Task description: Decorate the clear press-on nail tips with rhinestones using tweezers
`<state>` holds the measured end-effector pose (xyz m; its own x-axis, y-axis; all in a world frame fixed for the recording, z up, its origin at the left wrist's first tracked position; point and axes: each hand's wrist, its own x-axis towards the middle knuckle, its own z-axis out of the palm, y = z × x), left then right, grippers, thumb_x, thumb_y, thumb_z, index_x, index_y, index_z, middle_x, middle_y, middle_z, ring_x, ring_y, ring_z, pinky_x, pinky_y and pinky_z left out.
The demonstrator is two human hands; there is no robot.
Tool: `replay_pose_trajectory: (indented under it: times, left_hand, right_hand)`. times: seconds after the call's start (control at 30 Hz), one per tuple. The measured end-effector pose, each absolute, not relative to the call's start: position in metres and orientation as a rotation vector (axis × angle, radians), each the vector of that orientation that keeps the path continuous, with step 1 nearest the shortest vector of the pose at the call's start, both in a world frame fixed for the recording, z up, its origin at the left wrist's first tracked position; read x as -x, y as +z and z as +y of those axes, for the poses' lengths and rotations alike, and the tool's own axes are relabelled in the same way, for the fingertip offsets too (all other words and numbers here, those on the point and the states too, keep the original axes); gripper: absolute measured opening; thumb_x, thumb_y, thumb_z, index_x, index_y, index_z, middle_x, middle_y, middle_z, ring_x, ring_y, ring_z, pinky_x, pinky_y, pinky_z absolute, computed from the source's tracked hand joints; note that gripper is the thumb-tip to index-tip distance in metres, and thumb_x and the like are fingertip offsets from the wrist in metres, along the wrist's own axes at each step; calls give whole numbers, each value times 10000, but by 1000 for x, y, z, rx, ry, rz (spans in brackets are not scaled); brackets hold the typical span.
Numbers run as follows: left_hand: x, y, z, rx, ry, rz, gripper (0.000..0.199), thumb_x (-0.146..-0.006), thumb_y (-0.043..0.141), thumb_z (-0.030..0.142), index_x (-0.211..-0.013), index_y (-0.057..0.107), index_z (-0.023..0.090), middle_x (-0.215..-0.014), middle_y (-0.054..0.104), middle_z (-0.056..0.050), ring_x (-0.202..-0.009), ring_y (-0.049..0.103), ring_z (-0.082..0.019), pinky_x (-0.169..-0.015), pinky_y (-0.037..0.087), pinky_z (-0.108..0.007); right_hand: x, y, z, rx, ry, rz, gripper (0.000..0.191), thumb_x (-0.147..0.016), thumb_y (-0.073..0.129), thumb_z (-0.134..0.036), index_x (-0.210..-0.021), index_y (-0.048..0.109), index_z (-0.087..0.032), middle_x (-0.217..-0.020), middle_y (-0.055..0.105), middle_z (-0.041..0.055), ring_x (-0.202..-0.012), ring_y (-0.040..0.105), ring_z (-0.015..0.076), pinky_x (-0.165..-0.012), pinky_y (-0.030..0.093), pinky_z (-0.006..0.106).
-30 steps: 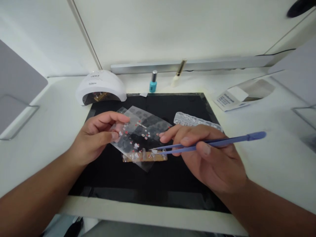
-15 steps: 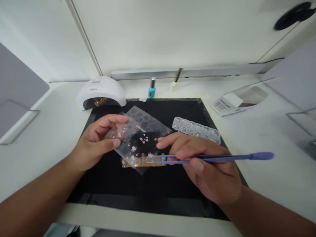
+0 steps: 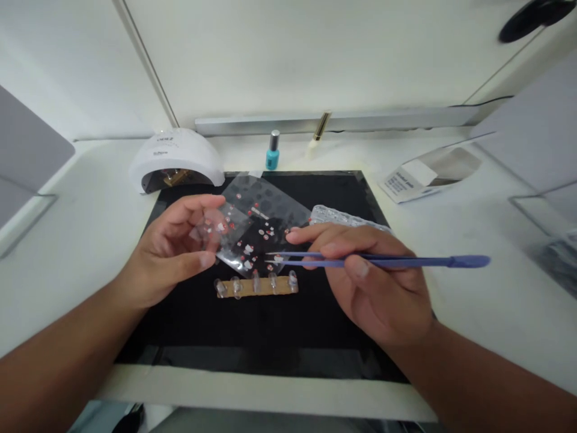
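My left hand (image 3: 174,252) pinches the left part of a clear sticker sheet (image 3: 237,245) between thumb and fingers. Small red and white cartoon figures are printed on the sheet, and its clear film shows through to the black mat. In my right hand (image 3: 374,276) is a pair of blue tweezers (image 3: 396,261), held level with the slim tips slightly apart over the sheet's lower right part. Whether the tips touch a sticker I cannot tell. Just below the sheet lies a tan strip (image 3: 246,290) carrying several clear nail tips (image 3: 256,281).
A black mat (image 3: 193,337) covers the middle of the white desk. Behind it stand a white nail lamp (image 3: 175,150), a blue polish bottle (image 3: 272,153) and a gold-capped bottle (image 3: 321,127). A clear compartment case (image 3: 333,215) lies partly behind my right hand; an open carton (image 3: 410,179) sits right.
Both hands, the sheet and the tweezers have moved up, off the tan strip, so the strip with its nail tips now shows fully. The right hand now covers more of the case.
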<state>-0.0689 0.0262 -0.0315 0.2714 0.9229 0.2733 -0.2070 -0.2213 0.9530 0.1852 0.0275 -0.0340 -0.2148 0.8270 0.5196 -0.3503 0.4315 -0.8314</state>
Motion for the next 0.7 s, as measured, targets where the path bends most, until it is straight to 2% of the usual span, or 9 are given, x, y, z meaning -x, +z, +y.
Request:
replay_pose_trajectory:
  times: [0.13,0.33,0.5,0.7]
  left_hand:
    - [68,-31,26,-1535,1216,711,524,-800,757,138,-1285,647,301,-1038,660,-32,-731,557,-107,-663,526,-214]
    - [66,-35,21,-1853,1122,745,628,-799,736,98,-1361,586,333,-1171,655,-40,-805,575,-122,-751,541,-230]
    - [63,-36,18,-1834,1060,760,636,-809,726,107,-1382,559,329,-1176,650,-50,-825,581,-132,-763,544,-232]
    - [54,-36,14,-1762,1080,754,628,-821,719,114,-1386,554,332,-1158,669,-40,-851,598,-125,-783,544,-205]
  right_hand:
    - [-183,-32,30,473,1160,-1331,140,-921,640,-275,-927,777,-244,-874,779,23,-997,728,219,-915,594,396]
    - [-182,-30,29,502,1151,-1300,141,-913,640,-277,-897,777,-248,-913,785,33,-1002,731,233,-919,604,421]
    - [-183,-30,27,508,1151,-1342,128,-912,650,-291,-912,775,-263,-933,783,35,-1014,725,239,-875,618,418]
    - [-184,-30,27,505,1125,-1390,117,-905,663,-287,-918,776,-258,-806,757,27,-1037,717,254,-983,554,448]
